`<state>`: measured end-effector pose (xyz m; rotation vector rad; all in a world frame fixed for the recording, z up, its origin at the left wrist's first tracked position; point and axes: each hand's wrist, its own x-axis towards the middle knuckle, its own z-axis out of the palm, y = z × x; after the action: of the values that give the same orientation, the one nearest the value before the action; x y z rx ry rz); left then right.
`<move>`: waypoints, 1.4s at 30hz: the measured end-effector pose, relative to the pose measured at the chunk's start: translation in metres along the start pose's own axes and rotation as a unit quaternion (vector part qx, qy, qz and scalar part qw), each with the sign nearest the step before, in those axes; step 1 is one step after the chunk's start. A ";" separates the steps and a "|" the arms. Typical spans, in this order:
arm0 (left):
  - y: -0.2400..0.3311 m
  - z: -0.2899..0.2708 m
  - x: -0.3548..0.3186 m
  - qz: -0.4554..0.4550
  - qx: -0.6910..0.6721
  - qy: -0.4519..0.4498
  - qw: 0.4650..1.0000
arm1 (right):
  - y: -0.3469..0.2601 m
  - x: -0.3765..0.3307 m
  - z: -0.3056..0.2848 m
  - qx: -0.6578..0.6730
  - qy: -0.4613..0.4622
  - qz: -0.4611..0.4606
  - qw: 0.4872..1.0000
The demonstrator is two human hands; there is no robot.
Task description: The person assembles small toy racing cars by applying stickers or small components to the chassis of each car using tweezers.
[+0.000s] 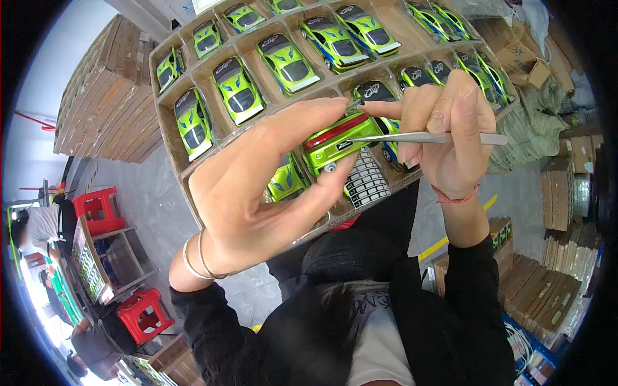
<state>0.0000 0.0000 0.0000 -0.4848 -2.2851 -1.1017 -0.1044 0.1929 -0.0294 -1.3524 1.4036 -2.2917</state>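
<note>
A lime-green toy car (328, 157) sits in my left hand (251, 170), its end with a dark red strip turned up toward me. My left thumb and fingers are closed around its sides. Metal tweezers (428, 137) are pinched in my right hand (454, 128); their tip touches or nearly touches a small dark mark on the car, just below the red strip. My right index finger reaches to the car's upper edge. Below the car lies a white sheet with rows of black stickers (368, 180), partly hidden by my left hand.
A compartmented tray (177, 138) holds several matching toy cars (238, 90). Stacked cardboard (103, 90) stands at left, with more cardboard (541, 289) at right. Red stools (145, 315) and other people (96, 347) are at far left. Sacking (528, 138) lies right of the tray.
</note>
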 end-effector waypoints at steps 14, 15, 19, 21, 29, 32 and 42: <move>-0.010 0.005 0.001 0.109 0.001 0.015 0.994 | -0.001 -0.001 0.003 -0.042 0.012 -0.018 0.999; -0.009 0.005 0.001 0.109 0.001 0.014 0.994 | -0.001 -0.001 0.003 -0.042 0.013 -0.018 0.999; -0.006 0.006 -0.001 0.088 0.005 0.021 0.996 | 0.000 -0.001 0.004 -0.054 0.013 -0.028 0.998; -0.006 0.005 0.000 0.081 0.006 0.026 0.996 | 0.000 -0.001 0.006 -0.060 0.014 -0.031 0.998; -0.006 0.004 -0.005 0.068 0.018 0.002 0.998 | 0.001 -0.003 0.006 -0.055 0.023 -0.033 0.998; -0.006 0.003 -0.004 0.063 0.027 -0.012 0.998 | 0.001 -0.002 0.005 -0.062 0.018 -0.036 0.997; -0.005 0.002 0.000 0.095 0.034 0.015 0.995 | -0.001 0.001 0.005 -0.064 0.007 -0.035 0.997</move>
<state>-0.0033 -0.0019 -0.0039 -0.6385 -2.1924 -0.9282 -0.1008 0.1894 -0.0275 -1.4450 1.5575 -2.2938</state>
